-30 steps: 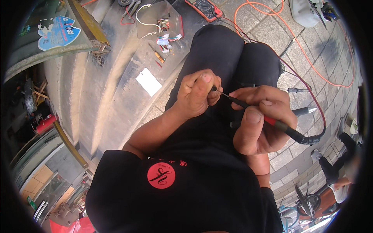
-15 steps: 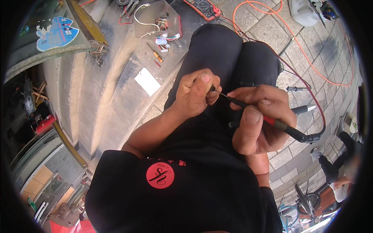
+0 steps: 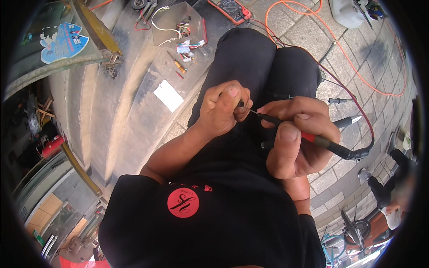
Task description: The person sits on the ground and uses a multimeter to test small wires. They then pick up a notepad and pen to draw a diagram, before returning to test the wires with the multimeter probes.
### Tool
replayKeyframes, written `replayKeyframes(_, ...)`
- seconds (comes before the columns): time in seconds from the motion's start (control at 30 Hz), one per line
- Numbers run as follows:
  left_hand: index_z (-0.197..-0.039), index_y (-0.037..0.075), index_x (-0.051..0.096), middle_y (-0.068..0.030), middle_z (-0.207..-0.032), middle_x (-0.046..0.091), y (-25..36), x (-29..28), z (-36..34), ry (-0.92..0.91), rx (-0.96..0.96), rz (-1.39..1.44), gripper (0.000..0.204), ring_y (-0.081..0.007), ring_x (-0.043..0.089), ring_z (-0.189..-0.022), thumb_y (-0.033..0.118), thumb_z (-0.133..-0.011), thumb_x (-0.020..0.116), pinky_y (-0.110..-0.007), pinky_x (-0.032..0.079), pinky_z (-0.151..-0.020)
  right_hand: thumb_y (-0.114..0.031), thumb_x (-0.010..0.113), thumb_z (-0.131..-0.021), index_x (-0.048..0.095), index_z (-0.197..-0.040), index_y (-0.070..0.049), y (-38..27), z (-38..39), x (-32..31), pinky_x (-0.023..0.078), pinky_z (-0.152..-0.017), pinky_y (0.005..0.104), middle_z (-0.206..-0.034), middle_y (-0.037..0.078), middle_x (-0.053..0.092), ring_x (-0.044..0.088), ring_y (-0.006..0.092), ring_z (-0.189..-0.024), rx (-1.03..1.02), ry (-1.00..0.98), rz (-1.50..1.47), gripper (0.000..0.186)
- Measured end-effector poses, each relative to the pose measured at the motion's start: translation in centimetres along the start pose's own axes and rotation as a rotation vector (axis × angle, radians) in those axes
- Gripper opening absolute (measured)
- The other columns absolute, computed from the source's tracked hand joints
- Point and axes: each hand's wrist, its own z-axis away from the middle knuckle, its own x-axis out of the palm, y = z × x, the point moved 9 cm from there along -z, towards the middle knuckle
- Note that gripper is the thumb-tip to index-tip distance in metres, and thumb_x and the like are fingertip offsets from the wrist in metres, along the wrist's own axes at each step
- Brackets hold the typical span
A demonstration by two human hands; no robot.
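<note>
My right hand (image 3: 304, 134) is closed around a red-and-black multimeter probe (image 3: 321, 140), whose thin metal tip points left. A second dark-handled tool (image 3: 344, 122) with a pointed silver end passes behind that hand; how it is held is hidden. Above my lap, my left hand (image 3: 223, 109) is closed in a pinch, thumb on top, on a small dark piece (image 3: 241, 104). The probe's tip reaches this piece; whether they touch is too small to tell. Most of the piece is hidden by my fingers.
An orange-red multimeter (image 3: 229, 11) lies beyond my knees. On the step at left are a clear plastic bin (image 3: 174, 22), wired connectors (image 3: 185, 48), a yellow-handled screwdriver (image 3: 180, 67) and a white card (image 3: 169, 95). An orange cable (image 3: 346, 53) loops over the paving. Another person (image 3: 391, 187) is at right.
</note>
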Motion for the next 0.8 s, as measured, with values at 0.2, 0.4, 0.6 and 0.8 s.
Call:
replayKeyframes(0.2,-0.081,0.004,0.049,-0.0030,-0.067,0.041,0.22,0.03,-0.15,-0.013,0.034,-0.031,0.045,-0.0086,0.033,-0.056,0.035,-0.114,0.050,-0.026,0.028,-0.049,0.005,0.068,-0.094,0.051,-0.119,0.003,0.00,-0.18,0.09,0.066,-0.075,0.0350,-0.102,0.020,0.062,0.066,0.0215,-0.084,-0.016,-0.013,0.001,0.031)
replayKeyframes(0.4,-0.080,0.004,0.049,-0.0031,-0.067,0.041,0.23,0.18,-0.17,-0.030,0.039,-0.023,0.045,-0.0083,0.031,-0.056,0.035,-0.114,0.050,-0.026,0.028,-0.049,0.005,0.069,-0.093,0.051,-0.119,0.003,0.04,-0.17,0.12,0.065,-0.077,0.0350,-0.104,0.020,0.062,0.068,0.0228,-0.085,-0.012,-0.039,0.012,0.032)
replayKeyframes(0.6,-0.079,0.005,0.049,-0.0028,-0.067,0.041,0.44,0.27,-0.25,-0.031,0.040,-0.046,0.045,-0.0082,0.031,-0.056,0.034,-0.114,0.049,-0.026,0.028,-0.049,0.005,0.069,-0.094,0.051,-0.120,0.002,0.28,-0.09,0.20,0.065,-0.077,0.0349,-0.105,0.021,0.062,0.068,0.0232,-0.085,0.003,-0.035,-0.001,0.031)
replayKeyframes(0.8,-0.079,0.004,0.049,-0.0026,-0.067,0.041,0.52,0.28,-0.30,-0.033,0.051,-0.059,0.046,-0.0079,0.031,-0.056,0.034,-0.114,0.049,-0.026,0.028,-0.050,0.004,0.069,-0.094,0.051,-0.120,0.003,0.30,-0.16,0.12,0.066,-0.075,0.0348,-0.105,0.021,0.062,0.068,0.0227,-0.083,-0.011,-0.023,-0.004,0.031)
